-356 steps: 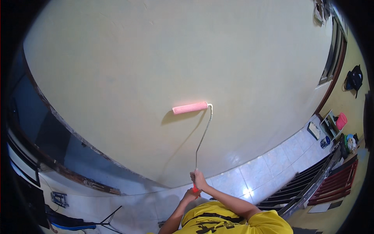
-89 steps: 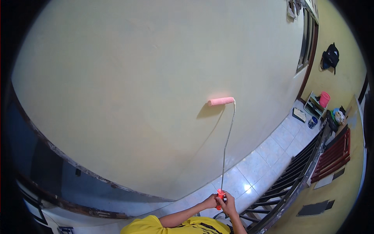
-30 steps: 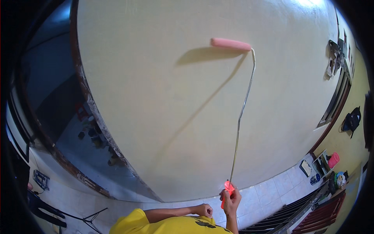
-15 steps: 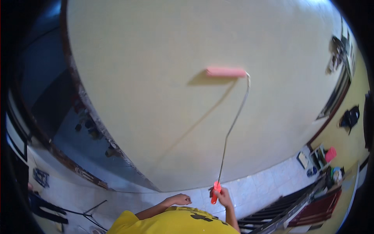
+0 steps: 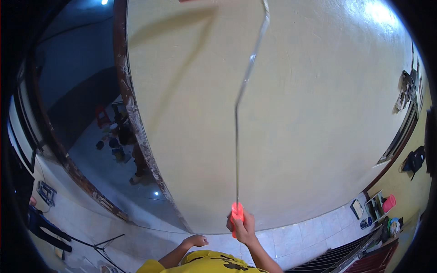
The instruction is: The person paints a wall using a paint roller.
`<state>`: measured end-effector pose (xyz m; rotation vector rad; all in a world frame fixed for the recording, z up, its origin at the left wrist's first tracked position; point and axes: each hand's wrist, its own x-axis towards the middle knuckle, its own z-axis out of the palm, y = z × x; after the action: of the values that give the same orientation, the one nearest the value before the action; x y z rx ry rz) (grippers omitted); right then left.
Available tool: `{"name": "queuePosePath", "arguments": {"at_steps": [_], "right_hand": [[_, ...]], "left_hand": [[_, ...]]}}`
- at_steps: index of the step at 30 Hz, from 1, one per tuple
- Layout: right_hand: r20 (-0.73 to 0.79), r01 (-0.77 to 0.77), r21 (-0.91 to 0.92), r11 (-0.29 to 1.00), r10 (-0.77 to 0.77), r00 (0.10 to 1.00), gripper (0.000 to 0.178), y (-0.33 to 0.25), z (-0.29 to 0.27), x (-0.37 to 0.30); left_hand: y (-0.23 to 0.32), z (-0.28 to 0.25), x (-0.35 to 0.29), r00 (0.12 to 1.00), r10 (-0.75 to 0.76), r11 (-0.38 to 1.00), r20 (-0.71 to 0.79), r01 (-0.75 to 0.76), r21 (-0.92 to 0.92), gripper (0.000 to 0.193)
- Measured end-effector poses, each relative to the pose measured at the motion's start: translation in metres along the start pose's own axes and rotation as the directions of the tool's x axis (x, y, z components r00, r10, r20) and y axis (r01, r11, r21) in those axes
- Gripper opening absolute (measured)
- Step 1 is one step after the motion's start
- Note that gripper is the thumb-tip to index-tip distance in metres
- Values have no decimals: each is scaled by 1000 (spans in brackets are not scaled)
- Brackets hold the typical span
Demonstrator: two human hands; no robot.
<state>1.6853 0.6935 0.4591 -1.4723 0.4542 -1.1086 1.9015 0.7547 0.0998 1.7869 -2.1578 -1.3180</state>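
Observation:
In my right hand [image 5: 245, 228] is a paint roller [image 5: 237, 211], its bright orange-red handle wrapped by my fingers. A long, thin metal rod rises from the handle and bends toward the top of the picture. Only a sliver of the pink roller sleeve [image 5: 195, 0] shows at the upper edge; the rest of it is out of view. Its shadow falls on the cream wall [image 5: 300, 123], and whether the sleeve touches the wall I cannot tell. My left hand [image 5: 197, 241] hangs low in front of my yellow shirt, fingers curled in with nothing visible in them.
Left of the wall, a rough-edged doorway [image 5: 144, 145] opens on a dim room with a person and a red stool [image 5: 102, 116]. A thin black stand [image 5: 104, 248] and another person's dark trousers [image 5: 45, 230] are lower left. Dark metal bars [image 5: 327, 255], a shelf and a pink bucket [image 5: 389, 203] are at right.
The roller has gone up and to the left, its sleeve now mostly past the top edge. My right arm reaches further forward. The view has turned, showing more of the doorway.

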Motion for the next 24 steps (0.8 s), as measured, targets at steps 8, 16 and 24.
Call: {"name": "queuePosePath", "arguments": {"at_steps": [8,16,24], "right_hand": [[-113,18,-21,1000,-21,993,24,75,47,47],[-252,-460,-18,888,441,861,40,258,1,-157],[-433,-222,-173,960,128,892,37,133,20,-48]], "left_hand": [[-49,5,-49,989,-144,793,-43,89,-603,40],[-150,54,-135,850,-503,777,156,524,-350,42],[-171,56,-108,750,-532,628,393,661,-411,41]]}}
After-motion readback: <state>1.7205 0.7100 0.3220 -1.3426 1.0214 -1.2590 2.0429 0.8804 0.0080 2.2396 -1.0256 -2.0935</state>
